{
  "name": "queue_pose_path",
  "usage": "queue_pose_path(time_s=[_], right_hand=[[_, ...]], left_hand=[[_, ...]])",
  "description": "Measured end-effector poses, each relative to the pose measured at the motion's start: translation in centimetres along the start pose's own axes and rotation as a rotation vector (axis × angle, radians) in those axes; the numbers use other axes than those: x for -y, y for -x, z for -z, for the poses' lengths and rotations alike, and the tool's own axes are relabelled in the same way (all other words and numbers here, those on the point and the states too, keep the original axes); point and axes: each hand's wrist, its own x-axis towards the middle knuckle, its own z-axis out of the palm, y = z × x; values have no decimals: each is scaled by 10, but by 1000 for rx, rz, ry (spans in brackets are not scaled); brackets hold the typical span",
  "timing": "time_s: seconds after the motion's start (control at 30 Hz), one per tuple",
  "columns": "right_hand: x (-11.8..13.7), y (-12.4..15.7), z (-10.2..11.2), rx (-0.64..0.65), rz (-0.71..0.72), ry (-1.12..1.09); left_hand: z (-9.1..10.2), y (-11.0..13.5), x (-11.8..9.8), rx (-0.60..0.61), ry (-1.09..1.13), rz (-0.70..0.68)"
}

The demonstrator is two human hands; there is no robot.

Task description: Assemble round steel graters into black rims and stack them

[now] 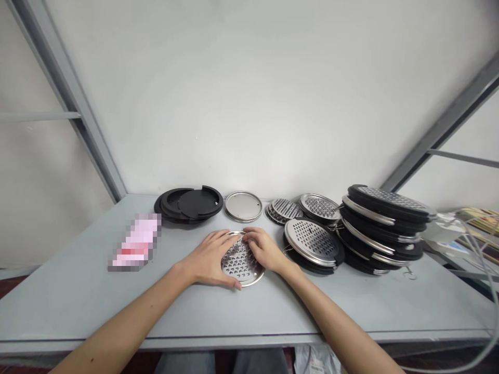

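Note:
A round perforated steel grater disc (239, 264) lies flat on the grey table (78, 291) in front of me. My left hand (212, 257) rests on its left rim, fingers curled along the edge and thumb at the front. On the disc's right and far side lies my right hand (265, 249), with its fingers bent onto the metal. Both hands grip the disc where it lies.
Black plastic rings (189, 203) are stacked at the back, with a plain steel lid (244, 206) beside them. More grater discs (286, 210) and a tall pile of black-rimmed graters (384, 226) fill the right. A pink packet (136, 243) lies left. Slanted metal frame bars flank the table.

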Motion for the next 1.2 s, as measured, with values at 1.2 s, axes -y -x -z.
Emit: queue_pose_path(time_s=[1.2], right_hand=[[2, 11, 11, -35, 116, 274]], left_hand=[[7, 5, 15, -41, 67, 70]])
